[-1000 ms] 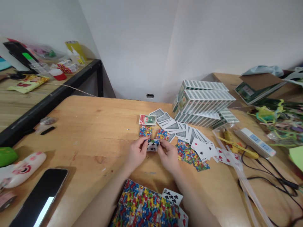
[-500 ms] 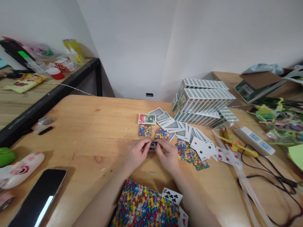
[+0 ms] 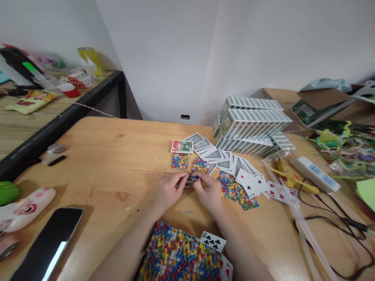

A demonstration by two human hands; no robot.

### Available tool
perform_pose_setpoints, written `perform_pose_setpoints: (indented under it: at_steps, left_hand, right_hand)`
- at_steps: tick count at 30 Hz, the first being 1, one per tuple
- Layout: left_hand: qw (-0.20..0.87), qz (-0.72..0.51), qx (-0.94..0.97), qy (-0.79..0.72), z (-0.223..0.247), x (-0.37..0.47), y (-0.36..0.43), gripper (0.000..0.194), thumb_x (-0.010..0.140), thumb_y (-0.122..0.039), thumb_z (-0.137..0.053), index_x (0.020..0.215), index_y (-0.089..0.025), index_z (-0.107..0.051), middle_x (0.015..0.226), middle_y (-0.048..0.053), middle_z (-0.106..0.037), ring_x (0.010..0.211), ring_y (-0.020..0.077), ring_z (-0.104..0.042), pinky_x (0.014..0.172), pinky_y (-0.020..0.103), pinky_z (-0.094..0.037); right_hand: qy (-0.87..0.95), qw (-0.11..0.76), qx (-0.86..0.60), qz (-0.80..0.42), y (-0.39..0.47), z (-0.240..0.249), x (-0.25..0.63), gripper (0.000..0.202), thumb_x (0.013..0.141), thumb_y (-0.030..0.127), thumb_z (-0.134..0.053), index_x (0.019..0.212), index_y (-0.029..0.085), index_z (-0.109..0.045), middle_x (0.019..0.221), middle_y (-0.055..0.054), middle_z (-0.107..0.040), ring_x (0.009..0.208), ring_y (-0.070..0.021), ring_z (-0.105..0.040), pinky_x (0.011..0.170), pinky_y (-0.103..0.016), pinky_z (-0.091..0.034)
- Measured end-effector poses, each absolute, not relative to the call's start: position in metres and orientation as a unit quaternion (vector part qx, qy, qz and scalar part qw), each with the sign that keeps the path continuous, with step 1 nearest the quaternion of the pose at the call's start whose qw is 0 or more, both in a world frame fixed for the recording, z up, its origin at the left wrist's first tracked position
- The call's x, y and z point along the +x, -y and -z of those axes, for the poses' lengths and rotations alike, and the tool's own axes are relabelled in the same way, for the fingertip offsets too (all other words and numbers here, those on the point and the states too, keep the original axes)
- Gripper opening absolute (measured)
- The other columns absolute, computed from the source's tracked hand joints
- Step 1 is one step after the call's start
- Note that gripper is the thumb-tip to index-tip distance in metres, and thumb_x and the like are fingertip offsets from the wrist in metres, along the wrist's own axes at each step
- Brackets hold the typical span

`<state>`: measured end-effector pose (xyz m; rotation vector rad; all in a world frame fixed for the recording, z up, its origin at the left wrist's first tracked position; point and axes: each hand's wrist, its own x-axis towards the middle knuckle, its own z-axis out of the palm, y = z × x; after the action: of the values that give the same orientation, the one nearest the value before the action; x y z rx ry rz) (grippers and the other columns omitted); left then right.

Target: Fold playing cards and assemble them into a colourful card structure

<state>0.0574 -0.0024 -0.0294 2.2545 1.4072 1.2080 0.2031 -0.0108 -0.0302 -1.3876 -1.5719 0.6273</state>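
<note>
Between my two hands, over the middle of the table, is a playing card (image 3: pixel 190 182) with dark pips. My left hand (image 3: pixel 172 189) pinches its left side, and my right hand (image 3: pixel 207 190) pinches the right side. Part of the card is hidden behind my fingers. Just beyond lie two small pieces with a colourful pattern, one a square (image 3: pixel 179 161) below a red and green card box (image 3: pixel 182 147), the other a bent-looking piece (image 3: pixel 200 165). Between my forearms sits a large folded sheet of joined colourful cards (image 3: pixel 178 253), with a ten of clubs (image 3: pixel 213 240) at its edge.
Grey-backed cards (image 3: pixel 213 154) fan out toward stacked card packs (image 3: pixel 253 123). Face-up cards (image 3: pixel 249 183) and colourful pieces (image 3: pixel 234 187) lie right of my hand. Farther right are a yellow glue gun (image 3: pixel 288 179), a power strip (image 3: pixel 316 173) and cables. A phone (image 3: pixel 48 246) lies left.
My right hand has shifted very slightly to the right, and a little more of the card shows between my fingers. The other things lie as before.
</note>
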Motion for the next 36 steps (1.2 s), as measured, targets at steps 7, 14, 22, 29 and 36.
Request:
perform_pose_setpoints:
  at_steps: [7,14,22,29,36]
  left_hand:
    - [0.175,-0.414,0.724,-0.523,0.035,0.055,-0.002,0.015,0.080,-0.022,-0.048,0.090,-0.018,-0.058,0.085,0.003,-0.067,0.076,0.0130,-0.063,0.071,0.025,-0.050]
    - [0.244,-0.399,0.712,-0.524,0.037,0.055,-0.001,0.024,0.081,-0.026,-0.047,0.103,-0.020,-0.055,0.098,0.004,-0.065,0.086,0.0148,-0.061,0.075,0.027,-0.050]
    - [0.200,-0.341,0.759,-0.517,0.038,0.057,0.001,0.043,0.085,-0.020,-0.036,0.128,-0.020,-0.034,0.119,0.008,-0.054,0.102,0.0173,-0.055,0.085,0.031,-0.045]
    - [0.182,-0.286,0.783,-0.521,0.037,0.056,0.005,0.052,0.085,-0.020,-0.031,0.135,-0.019,-0.016,0.114,0.012,-0.056,0.093,0.0197,-0.059,0.076,0.033,-0.048]
    - [0.171,-0.276,0.805,-0.497,0.036,0.057,0.004,0.050,0.086,-0.022,-0.033,0.134,-0.020,-0.020,0.107,0.010,-0.060,0.090,0.0184,-0.060,0.074,0.031,-0.049]
  right_hand:
    - [0.591,0.459,-0.491,-0.447,0.005,0.036,0.210,0.024,0.075,0.023,-0.051,0.095,0.019,-0.063,0.091,-0.005,-0.066,0.081,-0.0182,-0.061,0.075,-0.030,-0.049]
    - [0.498,0.495,-0.487,-0.518,-0.002,0.043,0.210,0.016,0.069,0.027,-0.061,0.082,0.019,-0.065,0.074,-0.003,-0.065,0.058,-0.0144,-0.058,0.058,-0.028,-0.049]
    - [0.476,0.531,-0.511,-0.480,-0.003,0.043,0.209,0.015,0.067,0.026,-0.062,0.080,0.018,-0.064,0.073,-0.002,-0.064,0.064,-0.0144,-0.057,0.061,-0.027,-0.047]
    - [0.482,0.510,-0.485,-0.522,-0.003,0.038,0.213,0.017,0.069,0.029,-0.061,0.082,0.018,-0.062,0.072,-0.002,-0.061,0.060,-0.0126,-0.055,0.057,-0.025,-0.046]
    - [0.546,0.478,-0.519,-0.452,-0.001,0.040,0.209,0.016,0.071,0.031,-0.059,0.079,0.018,-0.063,0.078,-0.004,-0.062,0.066,-0.0146,-0.056,0.060,-0.025,-0.046]
